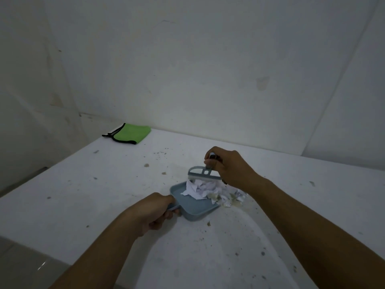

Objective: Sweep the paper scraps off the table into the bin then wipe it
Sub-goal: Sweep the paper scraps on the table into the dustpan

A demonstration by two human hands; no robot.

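A small blue dustpan [192, 204] lies on the white table [83, 195], its mouth facing right. My left hand [155, 212] grips its handle. Crumpled white paper scraps [200, 189] sit partly inside the pan and partly on the table at its right edge. My right hand [227, 167] grips the handle of a small blue-grey brush [203, 174], whose head stands against the far side of the scrap pile.
A folded green cloth [130, 133] with black trim lies at the table's far left corner. Small dark specks and crumbs are scattered over the tabletop. White walls close the back and right. The table's left edge drops to a tiled floor [25, 265].
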